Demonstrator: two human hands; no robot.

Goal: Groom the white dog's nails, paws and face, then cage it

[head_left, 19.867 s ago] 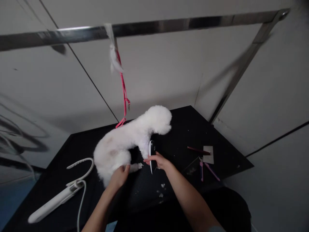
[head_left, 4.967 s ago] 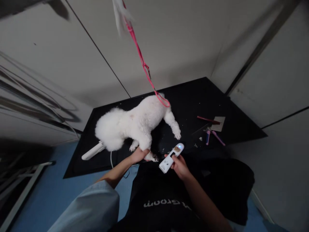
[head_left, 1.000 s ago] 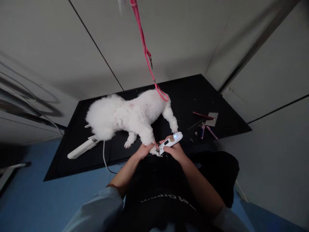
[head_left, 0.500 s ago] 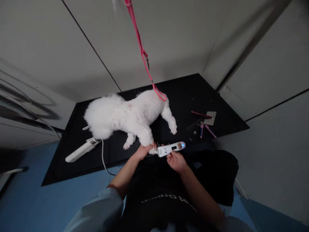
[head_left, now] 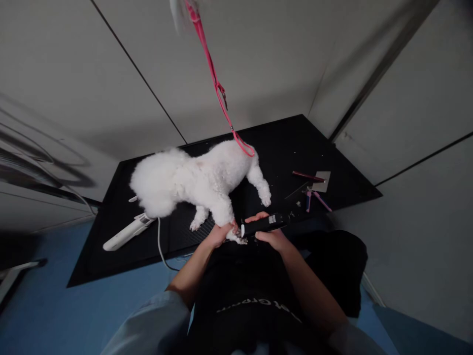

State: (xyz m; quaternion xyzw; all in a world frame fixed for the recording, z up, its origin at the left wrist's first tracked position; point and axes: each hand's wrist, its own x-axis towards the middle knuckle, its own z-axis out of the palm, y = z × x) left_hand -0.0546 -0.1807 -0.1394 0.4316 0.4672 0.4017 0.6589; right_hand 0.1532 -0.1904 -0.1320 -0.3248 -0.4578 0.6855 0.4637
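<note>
I've got the left hand [head_left: 219,235] wrapped around the white dog's [head_left: 199,177] lower leg at the worktop's [head_left: 288,133] near edge, right hand [head_left: 276,239] gripping a black trimmer [head_left: 263,226], tip right by the paw [head_left: 236,238] (can't tell if touching). Dog's sprawled left of centre; pink-handled nippers [head_left: 320,201] lie toward the near right corner.
</note>
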